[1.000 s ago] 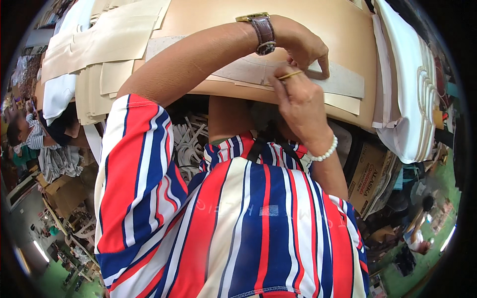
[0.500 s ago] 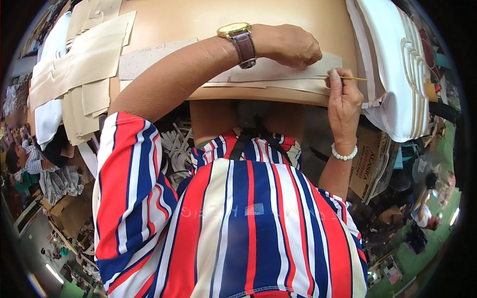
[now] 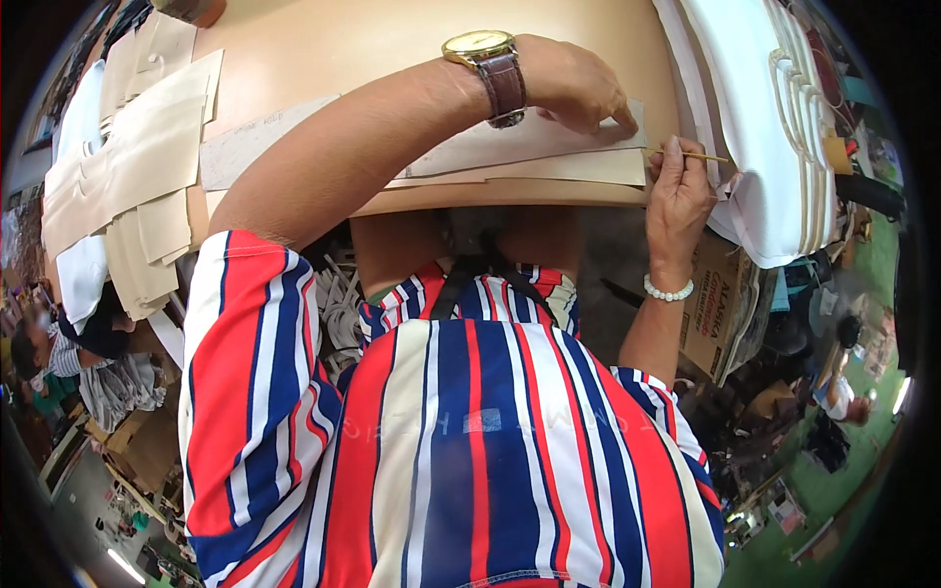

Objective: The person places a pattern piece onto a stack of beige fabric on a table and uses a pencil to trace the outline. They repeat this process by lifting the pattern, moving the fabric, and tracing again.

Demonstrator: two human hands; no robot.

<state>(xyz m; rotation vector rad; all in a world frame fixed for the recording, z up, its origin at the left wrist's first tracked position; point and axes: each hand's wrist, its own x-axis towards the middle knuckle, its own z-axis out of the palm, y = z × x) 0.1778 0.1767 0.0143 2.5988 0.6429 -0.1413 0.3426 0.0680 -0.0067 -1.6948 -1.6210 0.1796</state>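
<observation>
My left hand [image 3: 580, 88], with a gold watch on its wrist, reaches across the table to the right end of a long grey-white strip [image 3: 529, 140]. Its fingertips press down on the strip, the index finger stretched out. Under the strip lies a beige sheet [image 3: 593, 169], its near edge showing along the table's front. My right hand [image 3: 678, 201], wearing a white bead bracelet, pinches a thin yellow stick [image 3: 708, 157] that looks like a pen refill. The stick's tip is close to the strip's right end.
Cut beige pieces [image 3: 147, 157] lie stacked and overlapping on the left. White padded material [image 3: 769, 127] with corded edges is piled at the right. The wooden table's [image 3: 392, 34] front edge runs above my lap. A cardboard box [image 3: 711, 304] stands below on the right.
My left fingers have moved from a curled position onto the strip's right end. The yellow stick's tip is now closer to that end. The whole view has shifted slightly.
</observation>
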